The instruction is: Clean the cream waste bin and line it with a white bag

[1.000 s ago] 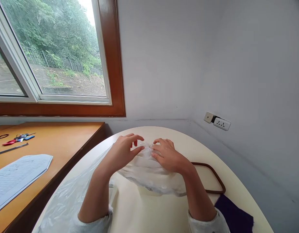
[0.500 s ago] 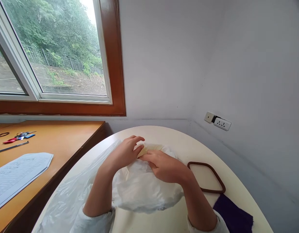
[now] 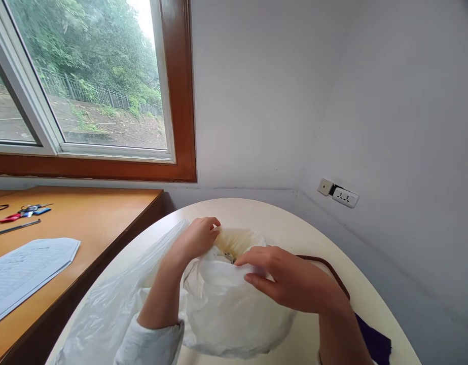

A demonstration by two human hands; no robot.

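Observation:
A puffed-out white plastic bag (image 3: 237, 309) stands on the round table, its mouth spread apart. Yellowish material (image 3: 237, 241) lines the far side of the opening, and a small dark, shiny thing (image 3: 229, 257) shows inside, too small to name. My left hand (image 3: 201, 235) is closed on the bag's far left rim, its fingertips partly hidden. At the near right rim, my right hand (image 3: 281, 276) has its fingers over the edge and its thumb on the outside, holding the plastic loosely. Flattened clear plastic (image 3: 100, 309) lies under and beside my left forearm.
A brown rounded frame (image 3: 328, 268) and dark purple cloth (image 3: 374, 339) lie at the right of the cream table (image 3: 237, 205), partly behind my right arm. On the wooden desk (image 3: 115, 208) at left are papers (image 3: 36, 268), keys (image 3: 30, 210) and a thin dark rod (image 3: 15, 228).
My right hand has moved right and nearer, away from my left hand. The bag's mouth has widened, showing the yellowish inside. My left hand has shifted slightly, with its fingers curled in more.

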